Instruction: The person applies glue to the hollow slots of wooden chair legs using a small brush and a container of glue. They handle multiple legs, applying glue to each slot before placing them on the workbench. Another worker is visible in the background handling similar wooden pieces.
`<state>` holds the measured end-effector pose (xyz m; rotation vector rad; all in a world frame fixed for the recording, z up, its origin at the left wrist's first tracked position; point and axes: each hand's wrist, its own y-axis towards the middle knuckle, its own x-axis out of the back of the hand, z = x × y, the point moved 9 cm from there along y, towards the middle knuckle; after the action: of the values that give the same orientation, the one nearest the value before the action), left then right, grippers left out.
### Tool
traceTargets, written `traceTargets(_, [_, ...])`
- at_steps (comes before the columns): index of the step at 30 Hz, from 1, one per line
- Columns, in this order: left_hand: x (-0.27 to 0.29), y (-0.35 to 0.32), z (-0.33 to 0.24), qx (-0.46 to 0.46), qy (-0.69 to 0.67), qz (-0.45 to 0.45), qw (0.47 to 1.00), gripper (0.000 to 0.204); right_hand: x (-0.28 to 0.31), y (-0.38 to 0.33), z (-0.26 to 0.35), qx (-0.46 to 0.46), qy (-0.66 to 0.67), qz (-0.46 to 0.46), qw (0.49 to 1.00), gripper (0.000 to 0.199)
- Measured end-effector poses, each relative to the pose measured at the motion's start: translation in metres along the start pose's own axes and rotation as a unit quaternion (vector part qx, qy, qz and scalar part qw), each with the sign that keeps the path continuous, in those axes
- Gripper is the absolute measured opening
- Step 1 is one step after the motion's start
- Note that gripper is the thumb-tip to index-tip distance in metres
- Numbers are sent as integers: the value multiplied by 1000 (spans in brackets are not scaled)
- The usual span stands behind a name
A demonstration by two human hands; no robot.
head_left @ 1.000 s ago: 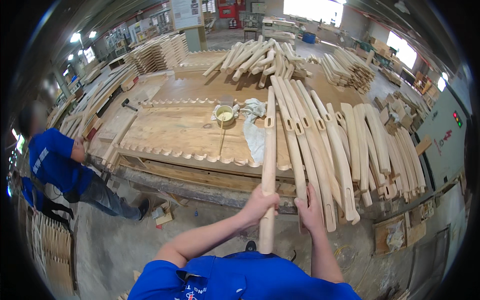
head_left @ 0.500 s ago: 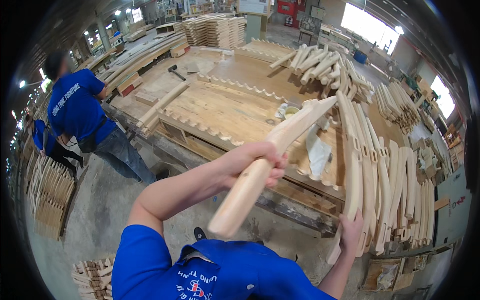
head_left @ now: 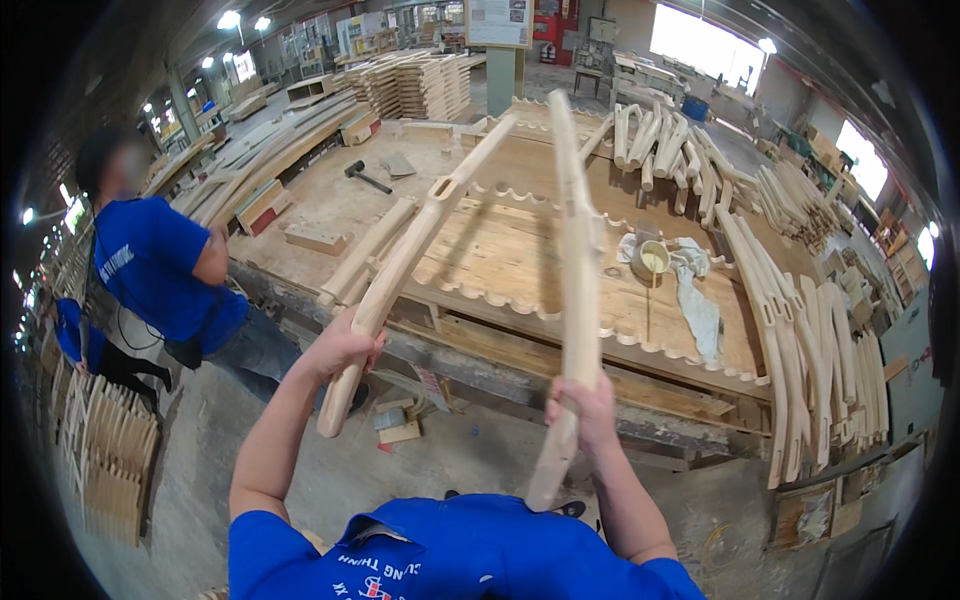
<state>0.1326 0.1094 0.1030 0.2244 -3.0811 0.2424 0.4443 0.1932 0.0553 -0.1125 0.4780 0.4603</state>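
Our left hand [head_left: 347, 345] grips a slotted bar [head_left: 410, 248], our right hand [head_left: 585, 406] a second bar [head_left: 578, 280], both slanting up over the workbench [head_left: 335, 210]; bright windows [head_left: 705, 48] show behind. We see pale, bare, slightly bent wood, the second blurred. Beside a whitish cloth [head_left: 698, 312], a bowl [head_left: 637, 266] holds something creamy and a stick [head_left: 653, 285].

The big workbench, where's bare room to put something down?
There's bare tabletop between the hammer and short wood block. The panel between the scalloped strips has room left of the pot, but the wooden piece in the right hand hangs over it. It's crowded at the right end, with curved wooden pieces, and beside the pot, where a cloth lies.
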Motion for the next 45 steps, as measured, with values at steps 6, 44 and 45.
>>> traceTargets(6, [79, 25, 56, 16, -18, -29, 999, 31, -93, 53, -86, -12, 26, 22, 999, 29])
traceTargets(44, [71, -4, 69, -38, 343, -156, 926, 67, -122, 75, -150, 23, -348, 302, 888, 42])
traceTargets(45, [42, -5, 66, -16, 324, -122, 938, 72, -77, 72, -109, 92, -417, 219, 877, 43])
